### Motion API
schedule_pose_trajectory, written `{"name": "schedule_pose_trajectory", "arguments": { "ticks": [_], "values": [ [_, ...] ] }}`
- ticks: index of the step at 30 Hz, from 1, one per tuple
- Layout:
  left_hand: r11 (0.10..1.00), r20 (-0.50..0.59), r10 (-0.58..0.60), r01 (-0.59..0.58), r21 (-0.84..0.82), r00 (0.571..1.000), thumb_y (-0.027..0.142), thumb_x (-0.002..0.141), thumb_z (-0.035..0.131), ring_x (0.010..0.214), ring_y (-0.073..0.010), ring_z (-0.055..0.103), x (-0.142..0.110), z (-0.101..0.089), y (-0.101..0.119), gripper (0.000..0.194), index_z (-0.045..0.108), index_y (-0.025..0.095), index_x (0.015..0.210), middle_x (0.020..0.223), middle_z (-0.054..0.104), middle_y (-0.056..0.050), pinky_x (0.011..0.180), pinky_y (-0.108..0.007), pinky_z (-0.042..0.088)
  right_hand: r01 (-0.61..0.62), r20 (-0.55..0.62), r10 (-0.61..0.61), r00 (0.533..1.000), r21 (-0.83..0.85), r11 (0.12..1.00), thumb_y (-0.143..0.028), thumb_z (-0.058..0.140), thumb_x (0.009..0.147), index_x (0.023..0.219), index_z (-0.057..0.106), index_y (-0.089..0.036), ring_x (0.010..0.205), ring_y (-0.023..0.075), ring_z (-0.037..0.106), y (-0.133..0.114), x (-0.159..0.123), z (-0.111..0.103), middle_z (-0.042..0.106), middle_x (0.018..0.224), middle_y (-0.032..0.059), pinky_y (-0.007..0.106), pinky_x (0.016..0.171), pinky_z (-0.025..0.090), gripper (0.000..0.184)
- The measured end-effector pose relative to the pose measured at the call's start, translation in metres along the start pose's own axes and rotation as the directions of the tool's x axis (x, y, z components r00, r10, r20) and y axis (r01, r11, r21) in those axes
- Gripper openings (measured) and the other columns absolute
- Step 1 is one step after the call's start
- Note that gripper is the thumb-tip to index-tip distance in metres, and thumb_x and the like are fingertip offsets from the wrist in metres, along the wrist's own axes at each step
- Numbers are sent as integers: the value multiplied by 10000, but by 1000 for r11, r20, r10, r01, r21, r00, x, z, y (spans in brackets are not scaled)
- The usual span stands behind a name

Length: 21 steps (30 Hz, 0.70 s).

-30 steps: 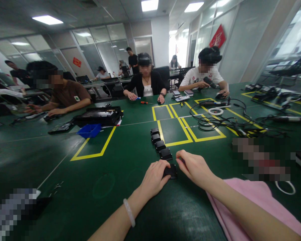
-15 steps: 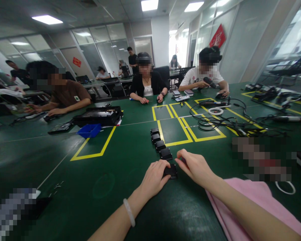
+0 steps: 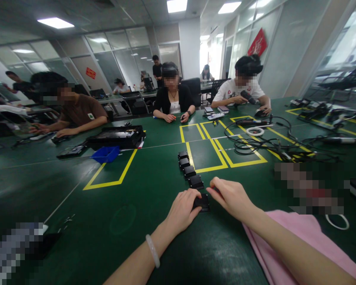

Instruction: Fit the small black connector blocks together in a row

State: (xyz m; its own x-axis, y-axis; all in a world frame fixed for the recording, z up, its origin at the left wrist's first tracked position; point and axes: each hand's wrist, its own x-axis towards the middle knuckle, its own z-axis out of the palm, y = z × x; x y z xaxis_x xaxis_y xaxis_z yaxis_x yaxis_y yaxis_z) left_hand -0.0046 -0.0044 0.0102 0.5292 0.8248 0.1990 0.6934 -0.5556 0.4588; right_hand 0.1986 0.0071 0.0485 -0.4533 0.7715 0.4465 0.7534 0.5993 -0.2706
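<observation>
Several small black boxes lie in a row on the green table. My left hand rests with fingers curled on the nearest black box, at the row's near end. My right hand is curled at the same box's right side, its fingertips pinched at the far right corner. What the right fingertips hold is hidden. A white bracelet is on my left wrist. My right forearm lies over a pink cloth.
Yellow tape outlines mark the table. A blue bin and black trays stand at left; tangled cables and a tape roll at right. Three people sit across the table. A white ring lies near right.
My hands have hardly shifted on the nearest box. The person in black across the table has drawn both hands closer together.
</observation>
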Motion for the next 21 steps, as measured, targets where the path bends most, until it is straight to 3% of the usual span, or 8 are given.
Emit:
{"name": "schedule_pose_trajectory", "arguments": {
  "ticks": [8, 14, 21],
  "values": [
    [1000, -2, 6, -6, -2, 1000, 160, 821, 611, 1004, -213, 530, 0, 0, 0, 283, 474, 233, 1059, 1068, 560, -21, 862, -356, 414, 7, 29, -8, 1000, 55, 998, -226, 368, 946, 951, 476, -195, 704, 150, 602, -3, 1, -5, 620, 788, 20, 246, 628, 394, 112],
    [1000, -8, 1, -1, -2, 1000, 158, 821, 611, 1001, -213, 530, 0, 0, 0, 282, 475, 234, 1056, 1066, 562, -20, 863, -359, 412, 7, 31, -8, 999, 38, 999, -316, 379, 960, 886, 491, -202, 671, 148, 600, -2, 1, -4, 620, 746, 16, 244, 615, 389, 176],
    [1000, 0, 1, -1, -10, 1000, 156, 820, 611, 1025, -218, 523, 1, -1, 1, 289, 470, 236, 1059, 1078, 559, -22, 880, -365, 408, 12, 24, -13, 1000, 59, 998, -236, 372, 944, 963, 488, -199, 697, 149, 608, -3, 0, -3, 625, 774, 17, 245, 633, 399, 123]
  ]
}}
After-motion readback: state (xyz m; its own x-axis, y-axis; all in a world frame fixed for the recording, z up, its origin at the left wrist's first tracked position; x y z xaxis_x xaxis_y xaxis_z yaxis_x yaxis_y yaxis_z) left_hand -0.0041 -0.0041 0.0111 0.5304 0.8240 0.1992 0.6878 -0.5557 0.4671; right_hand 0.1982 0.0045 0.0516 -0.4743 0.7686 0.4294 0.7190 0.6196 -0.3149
